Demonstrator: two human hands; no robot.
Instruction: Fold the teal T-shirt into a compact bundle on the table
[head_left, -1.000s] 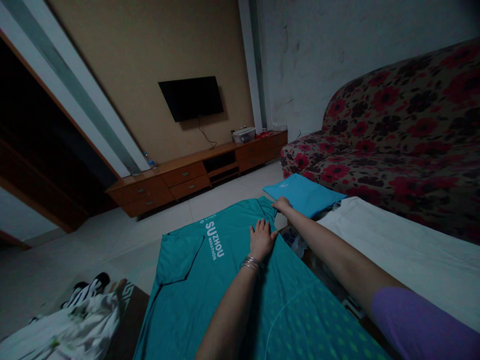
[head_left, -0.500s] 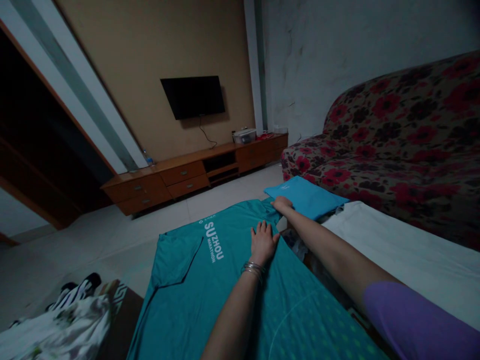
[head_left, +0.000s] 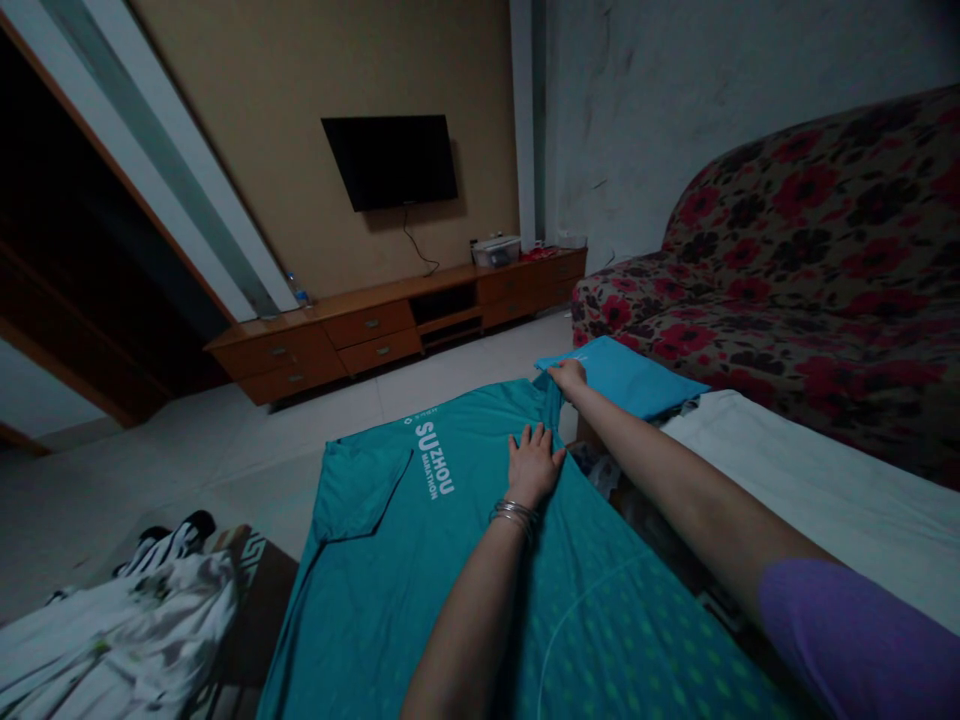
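A teal T-shirt (head_left: 420,560) printed with white "SUZHOU MARATHON" lettering lies spread out, with a chest pocket at its left. My left hand (head_left: 534,465), a metal bangle (head_left: 516,514) stack on its wrist, rests flat on the shirt with fingers spread. My right hand (head_left: 568,377) reaches across from a purple sleeve (head_left: 847,640) and pinches the shirt's far edge, drawing it up. Just beyond that hand, a folded blue cloth (head_left: 622,375) lies on a white sheet (head_left: 810,490).
A red-flowered sofa (head_left: 787,270) fills the right side. Across the tiled floor stands a low wooden cabinet (head_left: 375,335) under a wall-mounted TV (head_left: 390,162). A crumpled white garment (head_left: 120,640) and a black-and-white striped item (head_left: 169,548) lie at lower left.
My right hand has risen slightly, lifting the shirt's far edge with it. My left hand has slid slightly up the shirt. The whole view has shifted a little as my head moved.
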